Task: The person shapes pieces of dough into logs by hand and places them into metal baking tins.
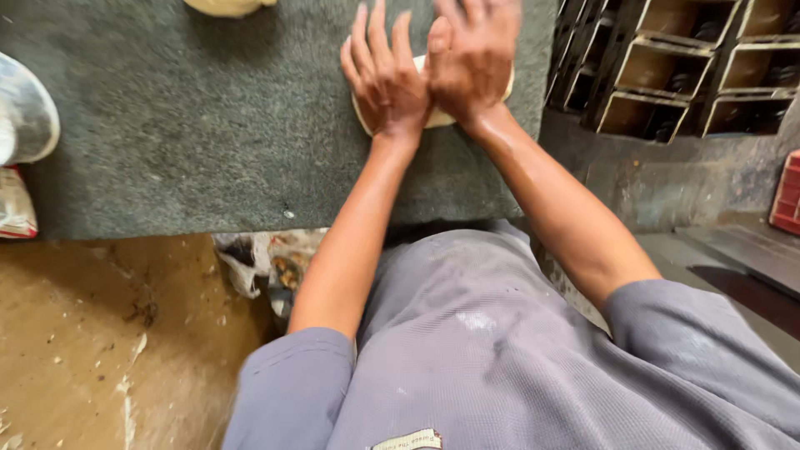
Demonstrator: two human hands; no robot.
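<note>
A pale, flattened piece of dough [439, 117] lies on a grey-green table top [183, 142], mostly covered by both hands. My left hand [385, 77] presses flat on its left part, fingers spread and pointing away from me. My right hand [472, 57] lies beside it on the right part of the dough, blurred, its fingers loosely spread. Neither hand grips anything. Only the dough's near edge and right rim show.
Another lump of dough [227, 7] sits at the table's far edge. A white sack [25, 112] stands at the left. Stacked metal baking tins [675, 62] fill the upper right. A red crate [787, 196] is at the right edge, litter [258, 258] on the floor below.
</note>
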